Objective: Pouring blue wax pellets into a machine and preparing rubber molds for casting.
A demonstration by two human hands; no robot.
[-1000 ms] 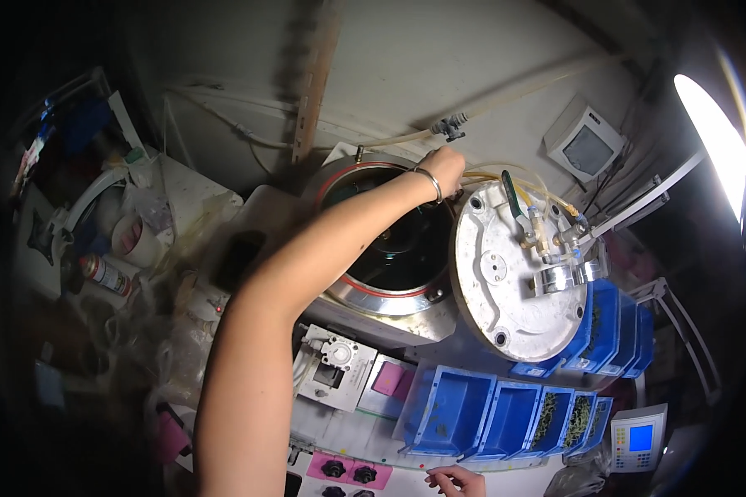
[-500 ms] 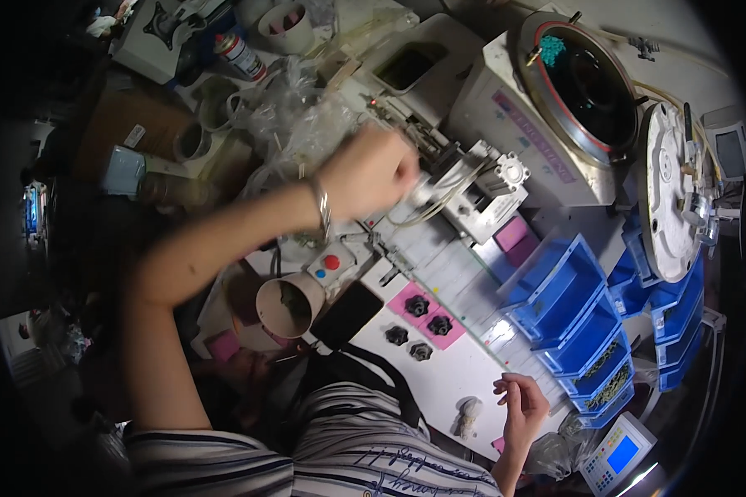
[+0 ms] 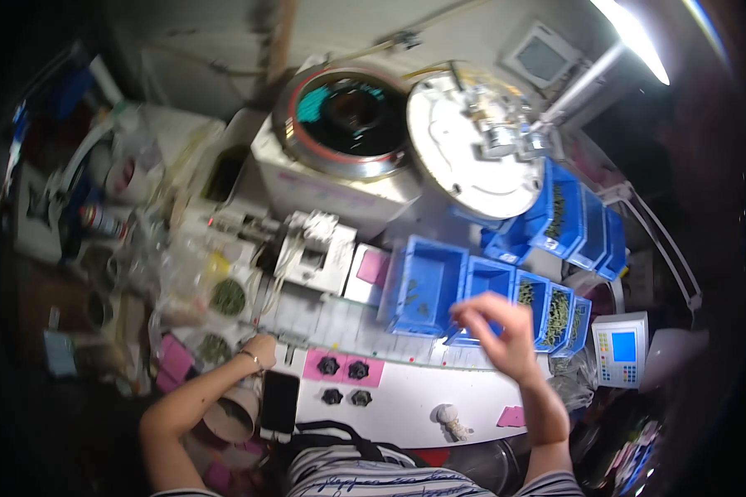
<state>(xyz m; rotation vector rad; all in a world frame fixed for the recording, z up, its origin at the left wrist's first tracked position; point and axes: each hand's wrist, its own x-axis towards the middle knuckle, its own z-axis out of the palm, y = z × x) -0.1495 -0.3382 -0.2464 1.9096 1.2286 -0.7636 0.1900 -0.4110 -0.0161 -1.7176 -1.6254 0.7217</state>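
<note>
At the left end of the white work surface [image 3: 414,410], my left hand [image 3: 261,352] is low, a bracelet on its wrist. It sits just beyond a black phone [image 3: 281,402] and covers the spot of a small button box. Its fingers are mostly hidden. My right hand [image 3: 506,335] is raised in front of the blue bins [image 3: 427,286], slightly blurred, thumb and bent fingers apart with nothing visible between them. Two black knob-like pieces [image 3: 328,366] lie on a pink pad [image 3: 315,373], and two more sit below it. A small whitish doll-like figure [image 3: 449,421] lies to the right.
A white machine with a round dark bowl [image 3: 352,112] stands at the back, its round white lid [image 3: 472,149] swung aside. Before it is a small white clamp unit [image 3: 315,253]. Plastic bags [image 3: 182,282] crowd the left; a white keypad device [image 3: 622,349] stands right.
My view has swung to the right. My left hand has come down from the small machine to the surface near the phone. My right hand has risen toward the blue bins.
</note>
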